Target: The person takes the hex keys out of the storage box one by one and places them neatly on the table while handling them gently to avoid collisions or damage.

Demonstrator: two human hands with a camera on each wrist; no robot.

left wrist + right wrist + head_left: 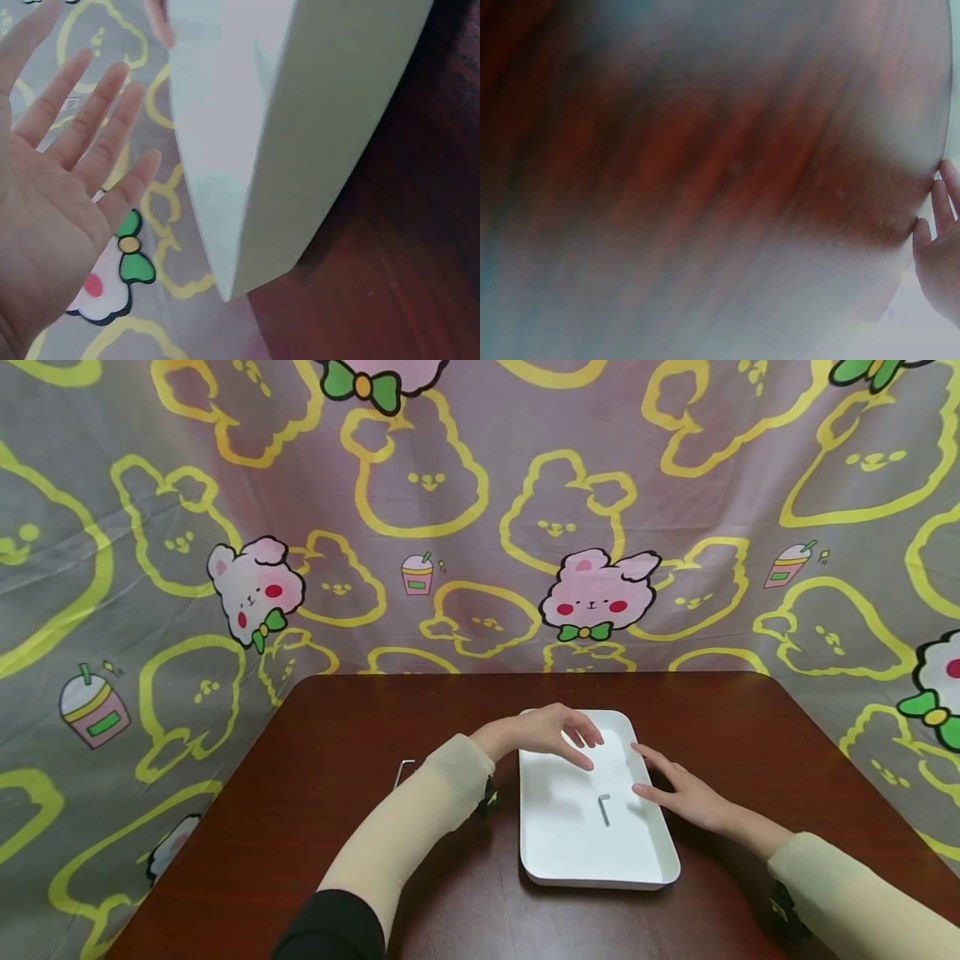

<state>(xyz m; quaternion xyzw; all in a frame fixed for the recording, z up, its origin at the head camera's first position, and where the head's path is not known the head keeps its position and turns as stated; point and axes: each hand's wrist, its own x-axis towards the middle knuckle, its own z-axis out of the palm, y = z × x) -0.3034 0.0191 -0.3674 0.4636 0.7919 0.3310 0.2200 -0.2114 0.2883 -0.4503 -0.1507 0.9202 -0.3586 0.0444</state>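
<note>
A white tray (592, 852) lies on the table, with an L-shaped hex key (604, 812) on its floor. Over the tray's far left part hovers my left hand (551, 731), fingers loosely bent and holding nothing. The left wrist view shows that hand's palm (60, 187) with the fingers spread, beside the tray's tall-looking side wall (315, 135). My right hand (690, 793) is at the tray's right wall, its fingertips and thumb right at the rim. Only part of the right hand (939, 255) shows at the edge of the right wrist view.
Another L-shaped hex key (402, 770) lies on the dark brown table (360, 718) left of the tray, partly hidden behind my left forearm. A patterned cloth (465, 602) hangs behind the table and along both sides.
</note>
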